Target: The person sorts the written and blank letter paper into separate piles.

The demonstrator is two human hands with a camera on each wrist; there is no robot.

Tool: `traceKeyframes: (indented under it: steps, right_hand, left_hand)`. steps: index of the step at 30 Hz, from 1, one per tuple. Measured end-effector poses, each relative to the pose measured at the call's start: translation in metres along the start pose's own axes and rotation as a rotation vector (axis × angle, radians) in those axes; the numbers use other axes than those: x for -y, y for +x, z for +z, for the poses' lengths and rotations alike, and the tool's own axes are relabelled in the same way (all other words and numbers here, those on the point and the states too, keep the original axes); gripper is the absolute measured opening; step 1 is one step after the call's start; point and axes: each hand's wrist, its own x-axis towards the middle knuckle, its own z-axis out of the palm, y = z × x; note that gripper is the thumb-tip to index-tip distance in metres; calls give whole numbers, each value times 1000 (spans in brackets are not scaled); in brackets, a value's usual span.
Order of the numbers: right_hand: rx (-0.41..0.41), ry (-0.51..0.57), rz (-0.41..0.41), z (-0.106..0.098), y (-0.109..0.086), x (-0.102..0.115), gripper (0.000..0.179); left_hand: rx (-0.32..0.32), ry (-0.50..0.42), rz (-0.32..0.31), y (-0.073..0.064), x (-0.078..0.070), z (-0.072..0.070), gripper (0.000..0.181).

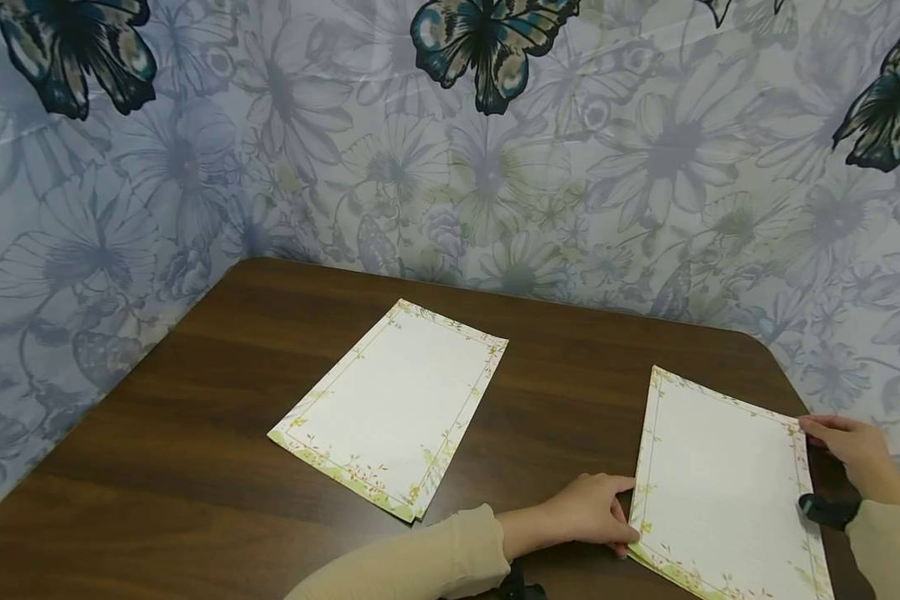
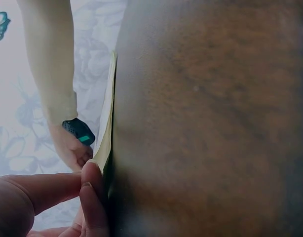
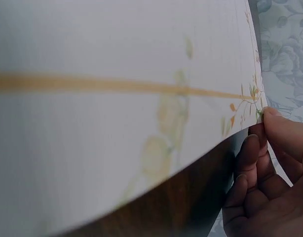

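A white sheet of paper (image 1: 727,483) with a yellow-green leafy border lies at the right of the table. At its left edge, near the lower corner, my left hand (image 1: 588,510) pinches the paper between thumb and fingers. My right hand (image 1: 855,454) pinches the upper right corner; in the right wrist view the thumb is on top and the curled fingers (image 3: 247,150) are below. That edge of the sheet (image 3: 92,148) stands raised off the wood there. From the left wrist view the paper (image 2: 109,113) appears edge-on, slightly bent at the fingertips.
Another stack of matching bordered paper (image 1: 397,408) lies left of the middle, its bottom corners slightly offset. The brown wooden table (image 1: 157,467) has rounded far corners. Behind it hangs a flower-and-butterfly patterned cloth (image 1: 345,167). A dark wrist device (image 1: 828,511) sits on the right wrist.
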Motion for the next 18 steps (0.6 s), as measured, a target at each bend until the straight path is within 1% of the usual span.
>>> traceKeyframes:
  steps: [2, 7, 14, 18]
  right_hand:
    - [3, 11, 12, 0, 0, -1, 64]
    - [15, 4, 4, -1, 0, -2, 63]
    - [47, -81, -52, -3, 0, -1, 57]
    - [61, -119, -81, -3, 1, 0, 56]
  left_hand:
    - [3, 5, 3, 0, 0, 0, 61]
    - [15, 25, 18, 0, 0, 0, 62]
    - [43, 94, 50, -2, 1, 0, 65]
    - [43, 95, 43, -3, 0, 0, 65]
